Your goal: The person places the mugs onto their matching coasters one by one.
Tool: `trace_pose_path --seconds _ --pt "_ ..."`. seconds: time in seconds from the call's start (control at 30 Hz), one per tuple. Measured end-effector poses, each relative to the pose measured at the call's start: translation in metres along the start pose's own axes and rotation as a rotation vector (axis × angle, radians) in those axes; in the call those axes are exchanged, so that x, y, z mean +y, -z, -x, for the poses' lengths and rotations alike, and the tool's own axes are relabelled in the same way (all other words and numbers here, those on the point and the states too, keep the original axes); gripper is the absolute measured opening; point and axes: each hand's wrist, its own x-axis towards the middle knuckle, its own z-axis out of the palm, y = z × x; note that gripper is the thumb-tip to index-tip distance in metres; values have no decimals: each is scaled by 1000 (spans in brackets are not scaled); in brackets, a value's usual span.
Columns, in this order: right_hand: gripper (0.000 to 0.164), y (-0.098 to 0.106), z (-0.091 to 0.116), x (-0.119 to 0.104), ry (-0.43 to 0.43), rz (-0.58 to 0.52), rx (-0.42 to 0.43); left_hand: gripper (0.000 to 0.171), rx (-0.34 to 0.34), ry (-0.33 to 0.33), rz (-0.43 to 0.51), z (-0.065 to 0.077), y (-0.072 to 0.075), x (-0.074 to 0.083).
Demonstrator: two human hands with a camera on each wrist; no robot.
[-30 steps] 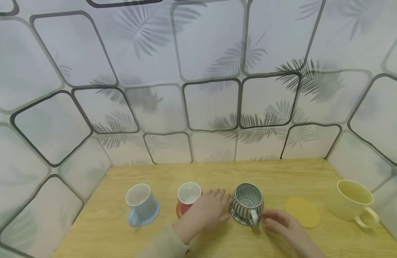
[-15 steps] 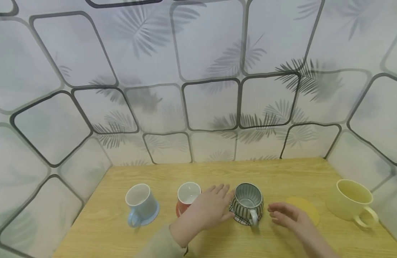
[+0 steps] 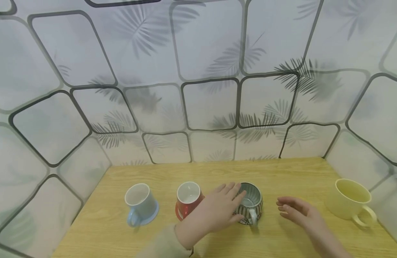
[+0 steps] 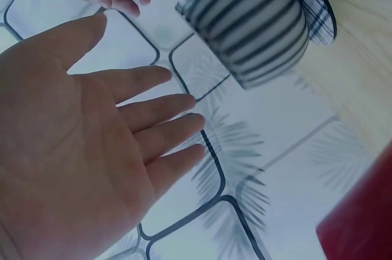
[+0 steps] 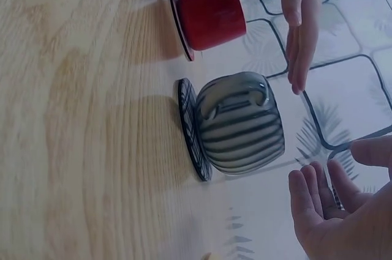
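A grey-striped mug (image 3: pixel 253 211) stands upright on a dark plaid coaster (image 5: pixel 193 134). Held above the table with straight fingers, my left hand (image 3: pixel 216 211) overlaps that mug's left side in the head view. The left wrist view shows its palm (image 4: pixel 86 150) with nothing in it, and a gap to the mug. My right hand (image 3: pixel 306 216) hovers to the right of the striped mug, fingers loosely bent, holding nothing. It nearly hides the yellow coaster in the head view. A red mug (image 3: pixel 188 208) on a red coaster (image 3: pixel 177 211) is partly behind my left wrist.
On the left, a light blue mug (image 3: pixel 143 200) sits on a blue coaster (image 3: pixel 153 213). A large pale yellow mug (image 3: pixel 347 204) stands directly on the wooden table (image 3: pixel 218 172) at the right. Patterned fabric walls (image 3: pixel 211 107) rise behind and at both sides.
My right hand has drawn away from the striped mug, to the right, over the yellow coaster. My left hand has moved right, now covering part of the striped mug in the head view.
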Motion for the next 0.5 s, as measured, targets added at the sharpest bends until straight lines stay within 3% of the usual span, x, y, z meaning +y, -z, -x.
trace_pose_path --seconds 0.17,0.5 --pt "33 8 0 3 79 -17 9 66 26 -48 -7 -6 1 8" --pt "32 32 4 2 83 -26 40 65 -2 -106 -32 -18 0 26"
